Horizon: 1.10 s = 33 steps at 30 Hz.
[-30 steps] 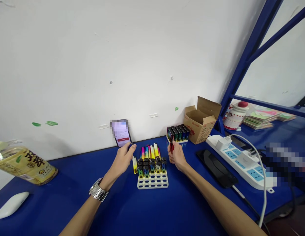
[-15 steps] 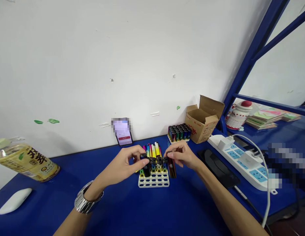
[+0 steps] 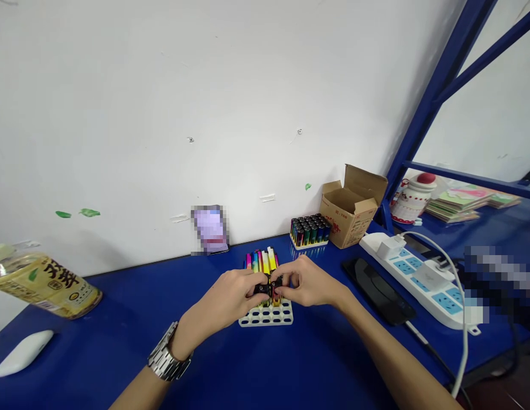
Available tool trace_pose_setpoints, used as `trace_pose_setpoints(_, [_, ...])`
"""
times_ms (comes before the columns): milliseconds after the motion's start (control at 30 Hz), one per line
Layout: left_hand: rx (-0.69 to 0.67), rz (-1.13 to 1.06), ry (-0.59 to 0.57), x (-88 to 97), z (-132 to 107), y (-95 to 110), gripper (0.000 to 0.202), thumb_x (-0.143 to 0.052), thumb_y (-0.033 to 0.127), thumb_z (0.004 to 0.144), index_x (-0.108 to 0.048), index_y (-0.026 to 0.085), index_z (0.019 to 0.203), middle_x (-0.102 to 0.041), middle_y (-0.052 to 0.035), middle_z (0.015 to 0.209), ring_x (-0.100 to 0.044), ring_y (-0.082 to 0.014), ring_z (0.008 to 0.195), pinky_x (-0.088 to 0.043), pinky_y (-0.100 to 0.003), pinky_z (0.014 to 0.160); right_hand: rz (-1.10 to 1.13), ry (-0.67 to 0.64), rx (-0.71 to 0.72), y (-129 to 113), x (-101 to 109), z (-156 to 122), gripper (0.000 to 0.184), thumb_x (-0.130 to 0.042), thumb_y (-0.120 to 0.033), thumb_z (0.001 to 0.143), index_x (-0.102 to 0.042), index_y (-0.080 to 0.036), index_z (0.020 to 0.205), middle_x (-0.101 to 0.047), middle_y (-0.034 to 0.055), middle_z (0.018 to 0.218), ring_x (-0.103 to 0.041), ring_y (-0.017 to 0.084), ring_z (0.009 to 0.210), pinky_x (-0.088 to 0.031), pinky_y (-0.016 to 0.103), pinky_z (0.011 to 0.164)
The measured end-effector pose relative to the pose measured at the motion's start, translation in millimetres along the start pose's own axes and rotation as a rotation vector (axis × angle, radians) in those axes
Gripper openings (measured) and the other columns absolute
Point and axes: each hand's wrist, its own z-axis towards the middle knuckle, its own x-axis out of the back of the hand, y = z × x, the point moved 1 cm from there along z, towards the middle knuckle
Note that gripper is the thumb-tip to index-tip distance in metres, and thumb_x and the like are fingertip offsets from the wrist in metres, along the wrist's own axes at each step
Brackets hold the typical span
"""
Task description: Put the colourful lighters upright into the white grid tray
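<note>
My left hand (image 3: 235,291), with a metal watch on its wrist, pinches the black top of a lighter (image 3: 261,288). Right beside it, my right hand (image 3: 305,282) has its fingers closed on another black-topped lighter (image 3: 276,282). Both are held side by side over a white slotted rack (image 3: 265,322). Its front rows of slots show bare. Behind my fingers stand several shiny coloured lighters (image 3: 271,259) in yellow, pink, blue and white. My hands hide most of the middle of the rack and the lower ends of the held lighters.
A second rack full of black-ended coloured cylinders (image 3: 311,230) stands by the wall near an open cardboard box (image 3: 352,210). A phone (image 3: 210,230) leans on the wall. To the right lie a black phone (image 3: 378,291) and a power strip (image 3: 418,279); left, a bottle (image 3: 46,285) and white mouse (image 3: 24,353).
My hands have come together over the rack from either side. The lighters in them, apart before, are now side by side. The view has shifted slightly.
</note>
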Motion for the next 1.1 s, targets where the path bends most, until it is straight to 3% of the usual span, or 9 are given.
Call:
trace_pose_setpoints(200, [-0.025,0.138,-0.006,0.1,1,-2,0.018,-0.059,0.035,0.084,-0.069,0.021,0.09,-0.052,0.0011,0.062,-0.044,-0.0127,0.056,-0.028,-0.023,0.054,-0.079,0.019,0.054,-2,0,1,0.021,-0.056,-0.018,0.078,-0.074,-0.016,0.088,-0.059,-0.0028,0.051,-0.036,0.006,0.04,-0.03,0.018,0.042])
trace_pose_setpoints(400, [-0.03,0.143,-0.011,1.5,1,-3,0.022,-0.059,0.04,0.084,-0.07,0.022,0.092,-0.054,0.0005,0.064,-0.046,-0.0129,0.057,-0.03,-0.024,0.055,-0.139,0.026,0.062,-3,0,0,0.015,-0.063,-0.023,0.077,-0.074,-0.018,0.086,-0.053,-0.0044,0.048,-0.041,0.007,0.042,-0.031,0.019,0.046])
trace_pose_setpoints(500, [-0.003,0.135,-0.002,4.4,1,-3,0.031,-0.059,0.048,0.082,-0.068,0.022,0.095,-0.056,0.0003,0.066,-0.047,-0.0136,0.057,-0.03,-0.024,0.053,-0.155,0.136,0.045,3,0,1,0.02,-0.062,-0.034,0.081,-0.072,-0.018,0.088,-0.047,-0.006,0.044,-0.038,0.008,0.041,-0.029,0.02,0.047])
trace_pose_setpoints(567, [0.042,0.154,0.028,8.4,1,-5,0.035,-0.047,0.05,0.088,-0.066,0.021,0.089,-0.058,-0.0008,0.068,-0.051,-0.0143,0.059,-0.032,-0.025,0.055,-0.199,0.273,0.0,10,3,3,0.027,-0.051,-0.037,0.088,-0.069,-0.017,0.079,-0.048,-0.0044,0.047,-0.039,0.008,0.043,-0.027,0.021,0.048])
trace_pose_setpoints(667, [0.236,0.276,0.094,14.8,3,-15,0.039,-0.029,0.042,0.095,-0.059,0.02,0.086,-0.063,-0.0038,0.075,-0.057,-0.018,0.066,-0.033,-0.027,0.058,-0.352,0.404,-0.157,26,7,7,0.031,-0.042,-0.033,0.092,-0.066,-0.018,0.079,-0.053,-0.0018,0.054,-0.044,0.011,0.05,-0.027,0.023,0.052])
trace_pose_setpoints(800, [0.563,0.475,-0.038,12.1,5,-40,0.033,-0.027,0.033,0.093,-0.055,0.017,0.094,-0.067,-0.0113,0.082,-0.063,-0.0267,0.074,-0.035,-0.03,0.057,-0.497,0.233,-0.262,47,3,10,0.029,-0.039,-0.028,0.093,-0.064,-0.024,0.109,-0.062,0.0031,0.081,-0.055,0.016,0.073,-0.033,0.023,0.063])
trace_pose_setpoints(900, [0.616,0.468,-0.167,1.3,5,-58,0.036,-0.031,0.04,0.091,-0.057,0.016,0.089,-0.068,-0.0155,0.087,-0.065,-0.0296,0.08,-0.039,-0.032,0.059,-0.523,0.058,-0.19,56,-6,12,0.038,-0.031,-0.026,0.097,-0.053,-0.029,0.129,-0.056,0.006,0.091,-0.053,0.018,0.086,-0.037,0.026,0.075])
trace_pose_setpoints(1000, [0.619,0.428,-0.204,-8.4,6,-69,0.033,-0.038,0.045,0.087,-0.057,0.018,0.084,-0.069,-0.0149,0.089,-0.066,-0.0291,0.08,-0.039,-0.031,0.058,-0.553,0.019,-0.174,58,-12,14,0.037,-0.027,-0.029,0.099,-0.052,-0.029,0.127,-0.051,0.0051,0.087,-0.05,0.019,0.083,-0.037,0.03,0.081])
trace_pose_setpoints(1100, [0.643,0.417,-0.183,-12.2,7,-75,0.026,-0.047,0.043,0.082,-0.056,0.018,0.082,-0.069,-0.0152,0.09,-0.066,-0.0298,0.081,-0.037,-0.03,0.056,-0.592,0.063,-0.213,59,-12,15,0.035,-0.025,-0.035,0.099,-0.058,-0.025,0.109,-0.051,0.0056,0.087,-0.05,0.02,0.086,-0.037,0.03,0.08])
